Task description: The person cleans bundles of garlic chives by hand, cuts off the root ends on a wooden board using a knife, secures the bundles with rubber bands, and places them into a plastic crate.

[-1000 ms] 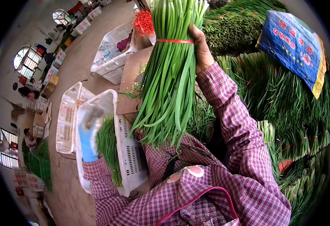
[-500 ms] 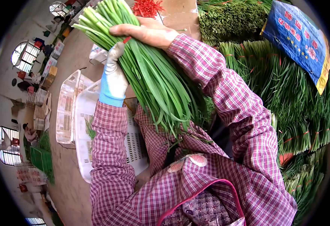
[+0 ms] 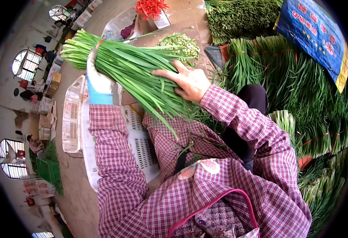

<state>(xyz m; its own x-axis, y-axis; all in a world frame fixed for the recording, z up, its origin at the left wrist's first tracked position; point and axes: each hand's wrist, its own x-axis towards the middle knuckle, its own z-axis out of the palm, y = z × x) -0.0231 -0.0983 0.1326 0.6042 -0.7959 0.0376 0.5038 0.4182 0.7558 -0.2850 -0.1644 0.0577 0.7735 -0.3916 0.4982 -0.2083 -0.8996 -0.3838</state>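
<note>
A long bunch of green garlic chives (image 3: 122, 63) lies slantwise in front of me, its pale cut ends at upper left and leaf tips toward my lap. A red band (image 3: 99, 44) circles it near the cut ends. My left hand (image 3: 98, 75), in a white glove with a blue cuff, is closed around the bunch from below, just beside the band; some fingers are hidden behind the stalks. My bare right hand (image 3: 190, 82) rests on the leafy part with its fingers apart and stretched out. Loose leaf scraps (image 3: 205, 137) lie on my checked apron.
White plastic crates (image 3: 142, 139) stand at left below my arm. Chopped trimmings (image 3: 182, 44) lie on a board ahead, near red ties (image 3: 151, 8). Banded chive bundles (image 3: 293, 75) are stacked at right, partly under a blue sack (image 3: 313, 33). A person (image 3: 35, 144) sits far left.
The bunch has swung toward horizontal, its cut ends moving left and down. My right hand has left the banded end and moved down to the leaves. My left hand keeps its hold.
</note>
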